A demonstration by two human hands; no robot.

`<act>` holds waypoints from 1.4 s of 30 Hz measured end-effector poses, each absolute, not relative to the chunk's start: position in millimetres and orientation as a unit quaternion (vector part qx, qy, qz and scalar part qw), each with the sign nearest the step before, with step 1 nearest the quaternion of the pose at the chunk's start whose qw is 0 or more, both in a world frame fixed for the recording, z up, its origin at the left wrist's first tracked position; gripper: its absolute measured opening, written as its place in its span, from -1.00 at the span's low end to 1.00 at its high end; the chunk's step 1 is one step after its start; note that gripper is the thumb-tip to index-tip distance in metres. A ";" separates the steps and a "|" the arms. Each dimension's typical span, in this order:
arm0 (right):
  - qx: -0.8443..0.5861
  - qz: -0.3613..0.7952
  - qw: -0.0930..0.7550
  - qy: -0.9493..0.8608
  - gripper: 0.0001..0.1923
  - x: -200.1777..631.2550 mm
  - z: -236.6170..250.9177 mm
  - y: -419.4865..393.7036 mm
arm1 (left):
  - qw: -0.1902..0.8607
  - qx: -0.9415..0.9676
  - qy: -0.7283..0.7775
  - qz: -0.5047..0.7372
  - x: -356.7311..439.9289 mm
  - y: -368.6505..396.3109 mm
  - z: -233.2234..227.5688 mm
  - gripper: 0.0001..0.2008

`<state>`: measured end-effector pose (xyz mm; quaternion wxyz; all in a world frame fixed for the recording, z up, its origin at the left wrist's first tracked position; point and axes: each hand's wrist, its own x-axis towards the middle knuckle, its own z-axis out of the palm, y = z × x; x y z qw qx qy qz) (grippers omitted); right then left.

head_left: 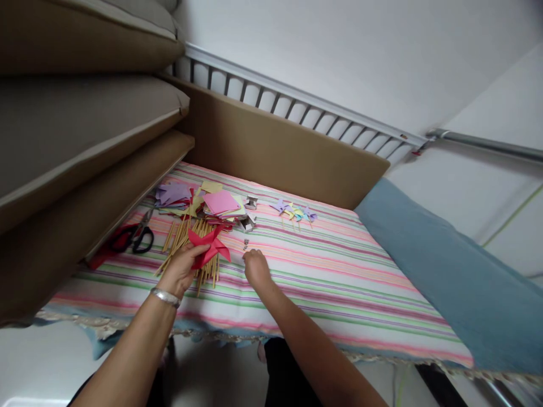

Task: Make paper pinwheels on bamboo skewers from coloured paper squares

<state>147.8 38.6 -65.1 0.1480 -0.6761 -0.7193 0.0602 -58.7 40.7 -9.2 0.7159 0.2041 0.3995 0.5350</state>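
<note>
pinwheel (208, 244): red, pinched in left hand (180, 270)
right hand (255, 267): fingers together, picking a pin (245, 244)
next: likely careful pinning

Both bare forearms reached forward from the bottom of the view, angled toward each other. The left hand (180, 268) (a silver bangle at its wrist) was turned palm inward with its fingers curled closed in a grip. The right hand (255, 267) lay knuckles up, fingers bunched and pointing down.
</note>
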 end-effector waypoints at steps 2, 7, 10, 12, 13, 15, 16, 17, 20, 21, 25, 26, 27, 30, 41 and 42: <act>-0.679 0.081 0.175 -0.709 -0.72 147.5 -62.6 43.2 | 0.715 0.208 0.399 0.535 -57.2 40.3 -8.7 -0.87; -0.670 0.161 0.276 -0.670 -0.82 157.9 -39.1 43.8 | 0.713 0.218 0.385 0.544 -56.3 38.2 -8.2 -0.86; -0.654 0.203 0.339 -0.645 -0.83 161.1 -9.0 30.1 | 0.709 0.212 0.396 0.543 -55.9 38.7 -10.3 -0.85; -0.626 0.233 0.379 -0.640 -0.82 154.4 11.3 16.6 | 0.708 0.216 0.395 0.545 -53.9 39.0 -11.7 -0.82; -0.593 0.265 0.422 -0.633 -0.85 148.0 19.5 9.9 | 0.707 0.221 0.392 0.546 -52.2 38.8 -12.1 -0.79; -0.546 0.296 0.460 -0.634 -0.91 131.3 29.3 -0.4 | 0.703 0.234 0.388 0.548 -48.0 37.6 -12.4 -0.77; -0.538 0.304 0.466 -0.633 -0.93 122.5 30.7 -3.3 | 0.701 0.240 0.385 0.550 -45.8 36.4 -12.2 -0.76; -0.537 0.309 0.468 -0.630 -0.94 114.3 29.9 -4.6 | 0.701 0.245 0.383 0.550 -43.6 35.0 -11.9 -0.75; -0.548 0.319 0.470 -0.614 -0.94 97.8 19.3 -1.0 | 0.709 0.250 0.377 0.541 -38.9 30.3 -10.7 -0.76; -0.552 0.320 0.471 -0.609 -0.94 95.4 14.9 1.3 | 0.712 0.253 0.372 0.538 -38.0 29.0 -10.3 -0.75; -0.564 0.317 0.472 -0.598 -0.92 94.9 3.4 8.3 | 0.720 0.274 0.349 0.533 -36.1 26.7 -9.1 -0.73; -0.566 0.315 0.473 -0.597 -0.92 95.6 2.5 9.1 | 0.721 0.276 0.347 0.532 -35.9 26.7 -9.0 -0.73; -0.567 0.313 0.473 -0.597 -0.92 96.2 2.1 9.6 | 0.722 0.277 0.347 0.531 -35.6 26.9 -9.0 -0.73; -0.570 0.312 0.470 -0.598 -0.93 97.1 2.4 10.3 | 0.724 0.271 0.348 0.531 -34.9 27.2 -9.1 -0.74; -0.577 0.295 0.464 -0.604 -0.96 99.6 3.2 9.0 | 0.729 0.254 0.377 0.512 -34.8 23.6 0.4 -0.80; -0.576 0.292 0.465 -0.605 -0.96 99.9 3.7 8.6 | 0.729 0.255 0.377 0.511 -34.7 23.3 0.9 -0.81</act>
